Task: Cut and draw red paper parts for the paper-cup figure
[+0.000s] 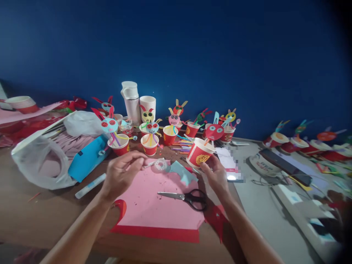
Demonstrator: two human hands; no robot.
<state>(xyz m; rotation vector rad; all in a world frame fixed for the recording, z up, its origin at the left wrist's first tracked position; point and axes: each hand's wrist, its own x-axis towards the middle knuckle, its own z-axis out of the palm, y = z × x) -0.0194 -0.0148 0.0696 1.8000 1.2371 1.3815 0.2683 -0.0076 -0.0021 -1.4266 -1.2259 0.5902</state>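
Note:
My right hand [216, 176] grips a red and white paper cup [199, 156], tilted, just above the table. Out of that cup rises a red paper face [214, 132] with pale blue eyes and blue ears. The thumb and fingertips of my left hand [122, 172] are pinched together; a small whitish bit shows at their tips, too unclear to name. Just right of these fingertips lies a clear roll of tape [161, 165]. Below, black-handled scissors [192, 200] rest on pink paper [154, 212], near a cut scrap of light blue paper [183, 172].
Several finished cup figures, one a blue-faced cup figure [109, 125], stand along the back. A plastic bag [44, 172] and a glue stick [90, 186] lie at left. A white flask [131, 101] stands behind. To the right are a lit phone [228, 161] and a power strip [299, 209].

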